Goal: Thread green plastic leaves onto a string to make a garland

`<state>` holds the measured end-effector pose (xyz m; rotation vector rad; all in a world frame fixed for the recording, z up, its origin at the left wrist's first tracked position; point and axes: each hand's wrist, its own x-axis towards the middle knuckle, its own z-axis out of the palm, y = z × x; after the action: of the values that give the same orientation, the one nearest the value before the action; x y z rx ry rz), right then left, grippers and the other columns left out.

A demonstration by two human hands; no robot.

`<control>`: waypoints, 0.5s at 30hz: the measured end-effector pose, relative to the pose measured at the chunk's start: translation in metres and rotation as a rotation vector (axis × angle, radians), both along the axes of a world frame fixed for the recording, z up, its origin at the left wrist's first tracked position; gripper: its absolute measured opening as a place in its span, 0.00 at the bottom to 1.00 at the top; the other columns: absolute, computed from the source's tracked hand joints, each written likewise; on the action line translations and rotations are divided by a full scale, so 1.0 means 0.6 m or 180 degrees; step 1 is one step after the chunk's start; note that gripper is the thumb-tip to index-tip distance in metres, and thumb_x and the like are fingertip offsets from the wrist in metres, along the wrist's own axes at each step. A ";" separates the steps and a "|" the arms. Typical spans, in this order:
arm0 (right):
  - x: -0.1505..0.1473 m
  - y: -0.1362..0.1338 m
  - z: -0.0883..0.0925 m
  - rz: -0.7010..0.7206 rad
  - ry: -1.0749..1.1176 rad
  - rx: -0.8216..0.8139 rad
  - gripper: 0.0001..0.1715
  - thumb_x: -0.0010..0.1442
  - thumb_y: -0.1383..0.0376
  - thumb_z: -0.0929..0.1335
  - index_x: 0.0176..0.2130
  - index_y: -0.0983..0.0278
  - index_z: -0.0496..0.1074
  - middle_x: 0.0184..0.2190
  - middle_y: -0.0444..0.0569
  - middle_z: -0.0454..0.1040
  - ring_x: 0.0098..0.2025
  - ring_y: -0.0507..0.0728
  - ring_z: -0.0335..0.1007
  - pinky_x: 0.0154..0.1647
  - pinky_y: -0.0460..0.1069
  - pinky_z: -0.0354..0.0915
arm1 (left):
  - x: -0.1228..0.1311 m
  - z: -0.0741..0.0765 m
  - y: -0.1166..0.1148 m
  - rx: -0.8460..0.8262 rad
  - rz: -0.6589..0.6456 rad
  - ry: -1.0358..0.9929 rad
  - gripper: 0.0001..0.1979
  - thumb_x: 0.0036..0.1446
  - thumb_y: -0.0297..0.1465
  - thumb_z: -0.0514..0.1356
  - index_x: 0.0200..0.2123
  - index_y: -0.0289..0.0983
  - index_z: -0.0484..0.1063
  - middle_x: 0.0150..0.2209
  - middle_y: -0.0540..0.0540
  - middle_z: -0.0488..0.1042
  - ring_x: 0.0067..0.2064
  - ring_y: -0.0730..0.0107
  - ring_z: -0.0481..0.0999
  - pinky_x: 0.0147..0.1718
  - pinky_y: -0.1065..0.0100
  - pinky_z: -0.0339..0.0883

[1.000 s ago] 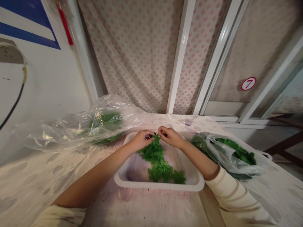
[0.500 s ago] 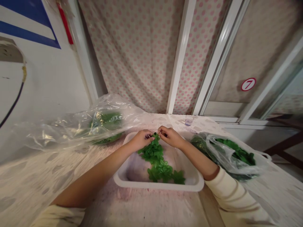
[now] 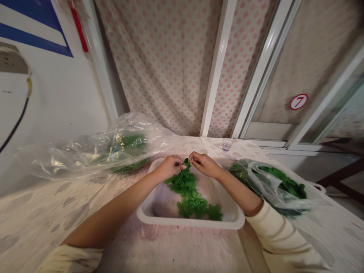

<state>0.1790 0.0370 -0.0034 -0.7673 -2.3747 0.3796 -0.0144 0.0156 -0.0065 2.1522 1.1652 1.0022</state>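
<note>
Here our left hand [image 3: 170, 168] and right hand [image 3: 205, 165] pinch the tip of the green leaf strand [image 3: 186, 189], fingertips nearly meeting. The strand lies lengthwise in the white tray [image 3: 187, 222], so a close, steady pinch serves best.

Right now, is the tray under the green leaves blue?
No, the tray under the green leaves is white.

1. On my feed there's a pink polka-dot curtain [image 3: 159, 68] hanging straight ahead.
2. White window frames [image 3: 264, 72] run beside it, with a round red-rimmed "7" sticker [image 3: 298, 101] on the panel.
3. Left is a white wall [image 3: 57, 94] with a blue stripe [image 3: 34, 41] and black cable [image 3: 15, 127].
4. Dark wooden furniture legs [image 3: 341, 182] poke in at right.
</note>
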 end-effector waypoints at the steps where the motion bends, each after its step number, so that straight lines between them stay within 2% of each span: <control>1: 0.000 0.000 0.000 0.0011 -0.0003 0.0009 0.04 0.59 0.68 0.60 0.35 0.63 0.63 0.20 0.40 0.61 0.21 0.48 0.55 0.25 0.42 0.51 | 0.000 0.000 0.000 -0.0033 0.0008 -0.0007 0.09 0.46 0.30 0.62 0.18 0.33 0.69 0.23 0.50 0.66 0.26 0.75 0.65 0.26 0.73 0.59; 7: -0.001 -0.003 0.004 0.0041 -0.0002 0.0015 0.03 0.60 0.68 0.58 0.36 0.63 0.60 0.21 0.40 0.61 0.22 0.50 0.55 0.27 0.44 0.52 | -0.001 -0.004 -0.002 -0.0182 -0.0099 -0.0031 0.12 0.47 0.33 0.61 0.18 0.33 0.68 0.21 0.51 0.66 0.24 0.76 0.65 0.25 0.73 0.60; 15: -0.002 -0.013 0.013 -0.0014 0.0110 -0.0085 0.04 0.62 0.65 0.56 0.34 0.62 0.55 0.20 0.39 0.56 0.22 0.51 0.53 0.27 0.45 0.51 | -0.001 -0.003 -0.001 -0.0046 -0.0049 0.0032 0.09 0.47 0.32 0.61 0.19 0.33 0.72 0.23 0.49 0.68 0.26 0.74 0.67 0.26 0.73 0.61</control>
<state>0.1780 0.0292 0.0043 -0.7717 -2.3396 0.4202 -0.0149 0.0149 -0.0086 2.1541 1.1552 0.9745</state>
